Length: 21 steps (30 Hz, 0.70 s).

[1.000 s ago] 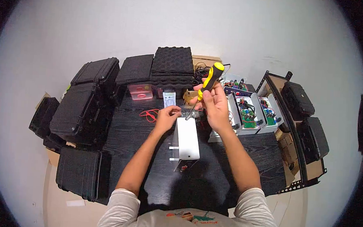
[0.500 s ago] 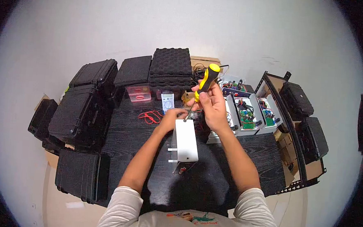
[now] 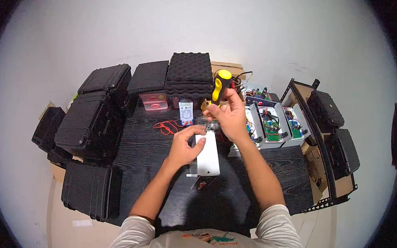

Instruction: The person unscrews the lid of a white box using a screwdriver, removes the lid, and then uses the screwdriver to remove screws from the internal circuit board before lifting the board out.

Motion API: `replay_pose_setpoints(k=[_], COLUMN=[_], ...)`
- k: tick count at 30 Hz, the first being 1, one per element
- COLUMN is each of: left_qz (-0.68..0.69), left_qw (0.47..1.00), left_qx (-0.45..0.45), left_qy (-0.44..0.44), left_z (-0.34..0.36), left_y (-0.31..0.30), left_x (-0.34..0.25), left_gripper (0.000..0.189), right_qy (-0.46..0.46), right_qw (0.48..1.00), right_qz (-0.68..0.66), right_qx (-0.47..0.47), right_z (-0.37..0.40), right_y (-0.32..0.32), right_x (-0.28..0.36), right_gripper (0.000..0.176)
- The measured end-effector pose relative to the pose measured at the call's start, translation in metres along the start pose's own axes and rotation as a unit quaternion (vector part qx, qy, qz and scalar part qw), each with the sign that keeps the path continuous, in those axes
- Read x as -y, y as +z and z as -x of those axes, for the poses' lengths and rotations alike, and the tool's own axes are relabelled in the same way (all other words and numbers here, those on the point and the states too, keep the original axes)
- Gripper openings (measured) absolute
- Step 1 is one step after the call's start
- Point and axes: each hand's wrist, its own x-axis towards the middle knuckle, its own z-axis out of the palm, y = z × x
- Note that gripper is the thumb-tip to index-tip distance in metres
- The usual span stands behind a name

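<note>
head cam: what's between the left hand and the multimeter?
Head view: red test leads lie on the table between left hand and multimeter, slightly left of the line. Right hand holds the screwdriver.

The screwdriver (image 3: 220,86) has a chunky yellow-and-black handle, yellow cap on top. It stands nearly upright, tilted a bit, gripped in the right hand (image 3: 229,117) above the far end of the white panel (image 3: 208,157). Its thin metal shaft points down and to the left towards the panel's top edge (the tip is too blurry to tell if it touches). The panel is a plain white rectangular plate, propped up on the dark table (image 3: 272,173) at the middle. Two short white pegs (image 3: 190,173) stick out of its left side. The left hand (image 3: 183,148) sits loosely against its left edge, fingers apart.
</note>
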Motion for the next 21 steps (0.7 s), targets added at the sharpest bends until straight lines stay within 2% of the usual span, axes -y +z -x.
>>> replay_pose_setpoints(k=[3,6,9,14,16,18,19,21], left_qz=[0.003,0.007,0.017,0.008,0.005,0.005,0.005,0.005], left_qw=[1.000,1.000,1.000,1.000,0.999,0.999,0.999,0.999], left_qx=[0.007,0.005,0.004,0.013,0.021,0.020,0.020,0.019], left_qy=[-0.011,-0.016,-0.018,-0.021,-0.029,-0.033,-0.035,-0.036], left_z=[0.001,0.003,0.003,0.002,0.001,0.001,0.001,0.002], left_y=[-0.002,-0.001,-0.001,-0.003,-0.005,-0.005,-0.005,-0.004], left_x=[-0.001,0.002,0.003,0.003,-0.002,-0.002,-0.002,0.001], left_gripper=[0.017,0.017,0.017,0.018,0.019,0.019,0.019,0.019], right_qy=[0.061,0.127,0.128,0.035,0.050,0.112,0.136,0.138], right_qw=[0.998,0.987,0.971,0.997,0.998,0.991,0.980,0.967], right_qz=[-0.012,-0.092,-0.201,-0.059,-0.040,-0.075,-0.149,-0.213], right_qx=[-0.005,-0.018,0.008,0.020,0.018,0.008,0.005,0.006], right_z=[-0.004,-0.012,-0.016,-0.009,-0.008,-0.011,-0.014,-0.016], right_y=[0.000,0.003,0.000,0.003,0.005,0.006,0.006,0.004], right_x=[-0.001,0.011,0.009,-0.008,-0.008,-0.001,0.002,0.007], right_gripper=[0.034,0.030,0.035,0.048,0.049,0.047,0.046,0.043])
